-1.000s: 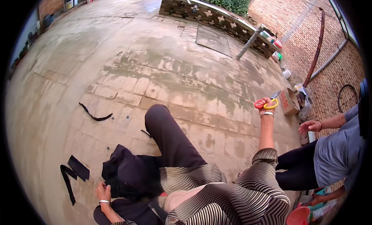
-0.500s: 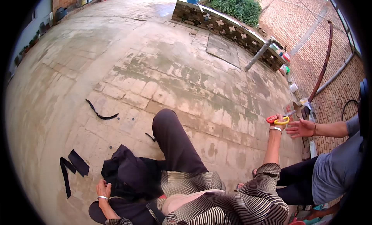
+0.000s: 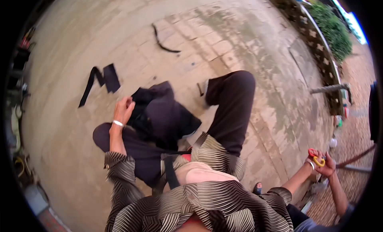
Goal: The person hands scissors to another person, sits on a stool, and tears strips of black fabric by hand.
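Co-worker's hand (image 3: 329, 167) has reached the right hand (image 3: 310, 158) gripping scissors (image 3: 315, 159), four o'clock; likely light, stiff, best held by loops (image 3: 320, 165); left hand's (image 3: 123, 110) grip unclear.

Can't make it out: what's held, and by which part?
Right hand: scissors, by the handles. Whether the left hand grips the dark cloth, or the other person's hand the scissors, cannot be told.

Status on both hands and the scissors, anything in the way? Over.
Right hand holding red-and-yellow scissors. Left hand at dark cloth, hold unclear. Co-worker's hand crowding the scissors.
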{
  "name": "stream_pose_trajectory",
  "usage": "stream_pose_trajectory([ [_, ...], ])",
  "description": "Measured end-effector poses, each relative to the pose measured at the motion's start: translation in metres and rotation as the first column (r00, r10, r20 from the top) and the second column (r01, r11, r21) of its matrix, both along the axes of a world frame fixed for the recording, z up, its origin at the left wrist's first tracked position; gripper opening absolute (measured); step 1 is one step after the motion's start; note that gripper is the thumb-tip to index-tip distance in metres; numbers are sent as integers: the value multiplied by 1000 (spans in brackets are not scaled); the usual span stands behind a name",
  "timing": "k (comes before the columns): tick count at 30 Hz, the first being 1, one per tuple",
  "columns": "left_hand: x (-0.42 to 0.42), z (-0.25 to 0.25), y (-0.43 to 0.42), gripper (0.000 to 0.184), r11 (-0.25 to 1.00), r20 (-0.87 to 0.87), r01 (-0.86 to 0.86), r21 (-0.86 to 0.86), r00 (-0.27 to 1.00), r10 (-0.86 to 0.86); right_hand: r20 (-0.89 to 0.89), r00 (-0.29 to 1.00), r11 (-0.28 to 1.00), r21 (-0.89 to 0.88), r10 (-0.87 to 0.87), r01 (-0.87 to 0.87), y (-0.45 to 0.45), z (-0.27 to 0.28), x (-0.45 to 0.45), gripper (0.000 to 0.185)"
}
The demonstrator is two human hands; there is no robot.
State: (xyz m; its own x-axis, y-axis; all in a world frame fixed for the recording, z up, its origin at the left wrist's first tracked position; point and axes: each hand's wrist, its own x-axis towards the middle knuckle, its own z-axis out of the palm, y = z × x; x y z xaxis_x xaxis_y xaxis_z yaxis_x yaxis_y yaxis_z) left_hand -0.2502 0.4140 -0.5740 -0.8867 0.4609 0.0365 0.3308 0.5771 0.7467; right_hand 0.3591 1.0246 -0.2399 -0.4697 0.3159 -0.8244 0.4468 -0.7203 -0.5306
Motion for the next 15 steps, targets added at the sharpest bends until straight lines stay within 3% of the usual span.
stream_pose_trajectory([
  [1, -1, 12, 5, 17, 996, 10, -67, 55, 998, 67, 31, 958, 954, -93, -284, 286, 2, 0, -8, 54],
  [2, 3, 41, 12, 14, 993, 6, -98, 63, 995, 98, 84, 829, 814, -156, -553, 559, 1, 3, -9, 53],
  [3, 5, 60, 15, 14, 991, -129, -89, 99, 987, 101, 90, 875, 879, 16, -477, 477, -21, 7, -29, 49],
  [4, 6, 80, 18, 15, 988, -268, -75, 137, 957, 110, 77, 861, 860, 149, -502, 488, -29, 6, -33, 48],
  [7, 25, 167, 38, 27, 957, -624, -93, 276, 740, 252, -37, 651, 583, 409, -758, 702, -20, -30, -3, 46],
  [8, 34, 188, 37, 35, 938, -718, -84, 338, 621, 314, -93, 565, 463, 473, -820, 749, -17, -47, 8, 45],
  [9, 41, 212, 33, 41, 922, -837, -17, 386, 413, 358, -150, 484, 348, 520, -862, 780, -13, -64, 16, 45],
  [11, 54, 261, 26, 58, 882, -874, 49, 469, -121, 471, -255, 330, 128, 581, -909, 803, -8, -98, 32, 43],
  [12, 65, 291, 43, 59, 822, -872, 409, 395, -113, 476, -294, 269, 45, 594, -917, 803, -7, -112, 38, 43],
  [13, 76, 309, 60, 61, 643, -869, 713, 278, -98, 485, -338, 216, -36, 606, -916, 794, -6, -127, 41, 42],
  [14, 87, 312, 69, 61, 647, -874, 711, 276, -95, 476, -372, 161, -109, 608, -914, 787, -5, -138, 43, 41],
  [15, 98, 314, 75, 45, 657, -840, 681, 323, -114, 531, -403, 120, -168, 608, -907, 776, -6, -152, 43, 40],
])
